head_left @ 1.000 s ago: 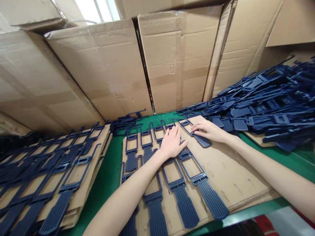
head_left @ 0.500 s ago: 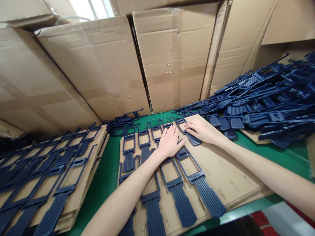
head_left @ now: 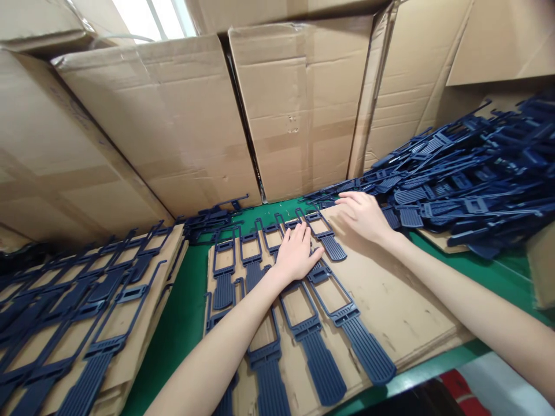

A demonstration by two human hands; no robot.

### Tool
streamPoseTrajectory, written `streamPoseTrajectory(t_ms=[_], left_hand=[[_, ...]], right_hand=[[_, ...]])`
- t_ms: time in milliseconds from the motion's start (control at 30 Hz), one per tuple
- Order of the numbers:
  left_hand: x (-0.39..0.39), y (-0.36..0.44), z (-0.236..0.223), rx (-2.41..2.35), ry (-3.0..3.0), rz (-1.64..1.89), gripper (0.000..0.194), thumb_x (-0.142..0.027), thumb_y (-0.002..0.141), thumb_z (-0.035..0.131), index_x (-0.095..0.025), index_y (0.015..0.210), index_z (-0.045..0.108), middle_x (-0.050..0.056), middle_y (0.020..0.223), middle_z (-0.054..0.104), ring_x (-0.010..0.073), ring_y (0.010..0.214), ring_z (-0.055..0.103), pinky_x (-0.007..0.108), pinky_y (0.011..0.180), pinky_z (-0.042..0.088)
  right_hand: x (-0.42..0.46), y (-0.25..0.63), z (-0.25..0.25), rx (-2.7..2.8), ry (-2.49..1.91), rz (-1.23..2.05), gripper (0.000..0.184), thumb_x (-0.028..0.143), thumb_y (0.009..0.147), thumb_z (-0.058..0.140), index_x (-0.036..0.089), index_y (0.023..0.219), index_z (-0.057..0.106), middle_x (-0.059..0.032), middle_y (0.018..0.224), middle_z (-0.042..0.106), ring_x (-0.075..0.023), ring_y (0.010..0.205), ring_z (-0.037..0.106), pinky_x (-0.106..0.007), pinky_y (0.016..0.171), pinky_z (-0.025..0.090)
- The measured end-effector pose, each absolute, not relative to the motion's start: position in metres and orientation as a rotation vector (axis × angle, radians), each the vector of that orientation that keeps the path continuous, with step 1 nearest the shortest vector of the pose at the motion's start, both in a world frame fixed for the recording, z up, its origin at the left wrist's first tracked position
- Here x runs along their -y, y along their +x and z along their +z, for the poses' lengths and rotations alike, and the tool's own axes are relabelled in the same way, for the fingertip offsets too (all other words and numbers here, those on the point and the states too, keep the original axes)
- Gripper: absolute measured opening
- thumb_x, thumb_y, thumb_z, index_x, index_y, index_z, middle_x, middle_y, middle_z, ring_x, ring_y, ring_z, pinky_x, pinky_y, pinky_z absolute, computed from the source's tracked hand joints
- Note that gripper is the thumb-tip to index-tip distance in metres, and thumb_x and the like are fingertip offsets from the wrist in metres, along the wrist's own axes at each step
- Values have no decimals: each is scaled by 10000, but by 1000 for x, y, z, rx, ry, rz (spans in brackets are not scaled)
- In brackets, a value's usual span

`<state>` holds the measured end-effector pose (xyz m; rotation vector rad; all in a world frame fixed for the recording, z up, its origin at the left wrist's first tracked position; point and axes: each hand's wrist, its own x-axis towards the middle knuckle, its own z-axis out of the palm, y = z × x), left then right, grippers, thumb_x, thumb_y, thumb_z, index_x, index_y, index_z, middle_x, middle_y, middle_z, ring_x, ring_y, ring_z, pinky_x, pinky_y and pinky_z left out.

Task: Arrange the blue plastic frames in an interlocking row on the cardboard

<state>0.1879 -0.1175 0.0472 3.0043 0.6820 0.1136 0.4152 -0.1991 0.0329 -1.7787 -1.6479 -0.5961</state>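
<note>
My left hand [head_left: 295, 252] lies flat on the dark blue plastic parts in the middle of the cardboard sheet [head_left: 390, 306], fingers stretched away from me. Above the sheet's far right part hovers my right hand [head_left: 363, 216], its fingers loosely apart and nothing visible in them. Just left of it is a small frame-shaped part with a ribbed tab [head_left: 335, 247]. Longer parts with open frames and ribbed paddles, such as the rightmost blue part [head_left: 370, 349], lie in a row nearer me. My left hand and forearm hide some of the parts.
A large tangled pile of blue parts [head_left: 481, 167] rises at the right. To the left, stacked cardboard sheets [head_left: 130, 370] carry more parts. Several loose parts [head_left: 212, 219] lie at the back, before tall cardboard boxes [head_left: 169, 127]. Green table surface [head_left: 173, 312] shows between the stacks.
My right hand has lifted off the small ribbed part and moved slightly right and away, leaving the part lying on the sheet. My left hand stays in place. The view has shifted slightly.
</note>
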Motion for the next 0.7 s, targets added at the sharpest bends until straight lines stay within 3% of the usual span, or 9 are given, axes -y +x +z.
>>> streamPoseTrajectory(t_ms=[167,267,467,700], left_hand=[[117,188,47,-685,3005,121,710,-518,957,266,-18,1460,289,170,1564,186,256,1465,144,441,1199,122],[117,187,46,-683,3005,124,713,-524,956,262,-21,1460,290,169,1564,186,258,1464,148,443,1199,122],[116,187,44,-681,3008,129,721,-528,956,242,-12,1457,293,179,1561,189,265,1463,152,447,1198,118],[118,187,47,-692,3005,108,710,-522,958,229,-20,1456,301,176,1561,197,264,1461,160,442,1196,123]], right_hand=[[204,461,12,1486,-2040,-752,257,258,861,493,167,1005,685,-143,1338,525,-345,1257,432,-542,1025,330],[205,476,1,1444,-2076,-699,275,190,829,460,153,940,709,-162,1262,573,-349,1144,524,-546,944,410],[204,478,0,1409,-1988,-664,326,184,842,424,138,1014,698,-157,1261,573,-302,967,624,-489,839,515],[200,465,10,1398,-1778,-689,338,151,836,426,127,1087,652,-153,1193,577,-270,1102,579,-440,976,492]])
